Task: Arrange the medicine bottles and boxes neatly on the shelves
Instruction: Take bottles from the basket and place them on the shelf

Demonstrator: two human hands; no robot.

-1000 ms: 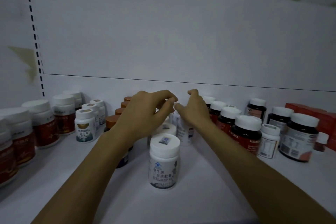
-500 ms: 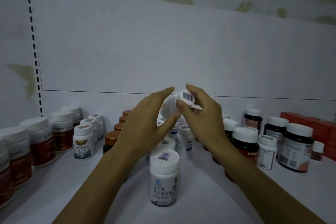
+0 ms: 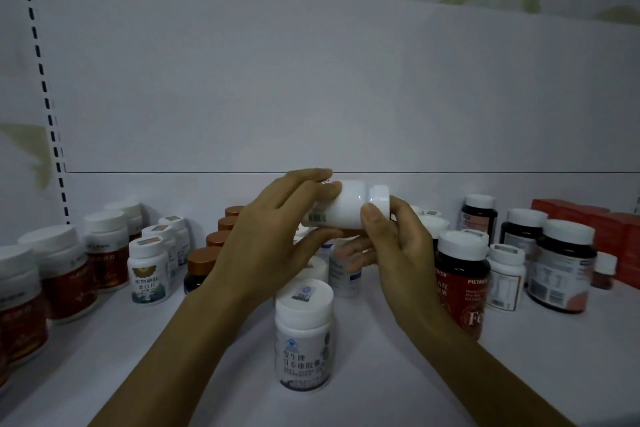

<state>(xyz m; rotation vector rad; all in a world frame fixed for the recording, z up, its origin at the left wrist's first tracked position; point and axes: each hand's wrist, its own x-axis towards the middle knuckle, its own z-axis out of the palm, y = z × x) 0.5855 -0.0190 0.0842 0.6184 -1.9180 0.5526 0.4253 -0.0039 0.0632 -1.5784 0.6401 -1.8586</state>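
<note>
Holding white bottle [image 3: 341,210] sideways in the air over mid shelf [image 3: 398,388], cap pointing right, barcode showing at lower left of its label. Gripped at base end by left hand [image 3: 273,243]: fingers curled over the top, thumb underneath. Gripped at cap end by right hand [image 3: 401,253]: thumb pressed on the neck just beside the cap, fingers curled under.

Below & nearer, standing alone approx. centre: upright Chinese-label btl [image 3: 304,336], sticker on its white cap. Behind it, more small white btls, mostly hidden by the hands.

Left of the hands: copper-cap btls [image 3: 204,262] in a row running near to far. Further left: green-label white btls [image 3: 149,269], also in a row, then red-label jars [image 3: 65,274] w/ white caps along the left edge.

Right of the hands: dark btls [image 3: 561,267] w/ white caps, small white ones between. Far right, by the back panel [image 3: 311,80]: red boxes [image 3: 595,232].
</note>
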